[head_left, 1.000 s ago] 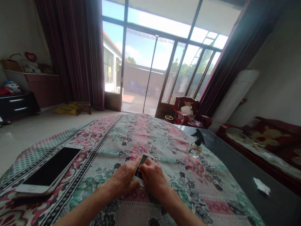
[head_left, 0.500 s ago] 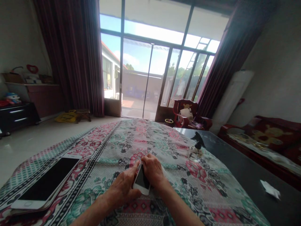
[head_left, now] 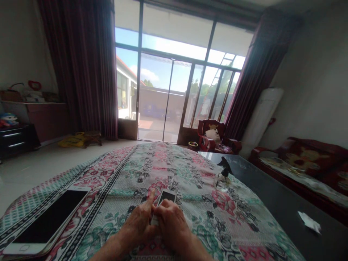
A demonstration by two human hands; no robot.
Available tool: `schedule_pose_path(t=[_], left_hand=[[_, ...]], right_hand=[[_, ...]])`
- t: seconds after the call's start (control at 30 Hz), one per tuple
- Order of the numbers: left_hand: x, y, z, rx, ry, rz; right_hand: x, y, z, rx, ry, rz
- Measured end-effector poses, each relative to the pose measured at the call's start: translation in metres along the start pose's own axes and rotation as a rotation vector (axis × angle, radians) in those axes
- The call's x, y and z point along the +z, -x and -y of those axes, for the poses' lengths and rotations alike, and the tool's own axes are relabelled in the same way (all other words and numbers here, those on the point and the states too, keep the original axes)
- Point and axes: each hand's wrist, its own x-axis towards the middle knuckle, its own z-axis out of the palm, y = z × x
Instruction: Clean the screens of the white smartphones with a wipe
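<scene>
A small white smartphone (head_left: pixel 168 195) with a dark screen is between my hands, just above or on the flowered tablecloth (head_left: pixel 187 170). My left hand (head_left: pixel 138 221) grips its left side, index finger stretched forward along the edge. Across the lower part of the screen lies my right hand (head_left: pixel 172 221), fingers curled and pressed together, covering that part. A bit of whitish material shows beside the right hand; whether the fingers hold it is hidden. To the left, a larger white smartphone (head_left: pixel 51 217) lies screen up on top of another flat thing.
A clear glass container with a black spray-like top (head_left: pixel 224 172) stands right of centre. Crumpled white paper (head_left: pixel 310 222) lies on the dark tabletop (head_left: pixel 282 203) at right. Beyond are a wooden armchair (head_left: pixel 210 136), a sofa (head_left: pixel 307 159) and glass doors (head_left: pixel 154 108).
My right hand has slid from the phone's far end toward me, uncovering the upper screen and covering the lower part. My left hand still holds the phone's side. The view has shifted slightly.
</scene>
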Motion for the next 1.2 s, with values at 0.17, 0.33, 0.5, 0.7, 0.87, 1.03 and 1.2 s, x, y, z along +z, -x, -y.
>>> schedule_pose_path(t=[0.17, 0.33, 0.5, 0.7, 0.87, 1.03, 1.2], left_hand=[[0.002, 0.001, 0.0, -0.004, -0.026, -0.015], [0.003, 0.001, 0.001, -0.003, -0.016, 0.007], [0.003, 0.002, 0.0, -0.013, -0.032, 0.003], [0.004, 0.002, 0.003, 0.008, -0.017, 0.002], [0.009, 0.005, 0.009, 0.069, -0.128, -0.03], [0.008, 0.007, 0.004, 0.074, -0.273, -0.03], [0.006, 0.008, -0.001, 0.01, -0.292, -0.047]], right_hand=[[-0.011, 0.009, -0.003, -0.01, -0.064, 0.074], [-0.018, 0.005, -0.017, 0.136, 0.022, -0.021], [-0.019, -0.001, -0.037, 0.274, 0.097, -0.11], [-0.018, -0.001, -0.043, 0.285, 0.077, -0.115], [-0.011, 0.002, -0.04, 0.255, 0.04, -0.129], [-0.006, 0.003, -0.04, 0.162, -0.057, -0.118], [-0.003, 0.002, -0.038, 0.157, -0.11, -0.122]])
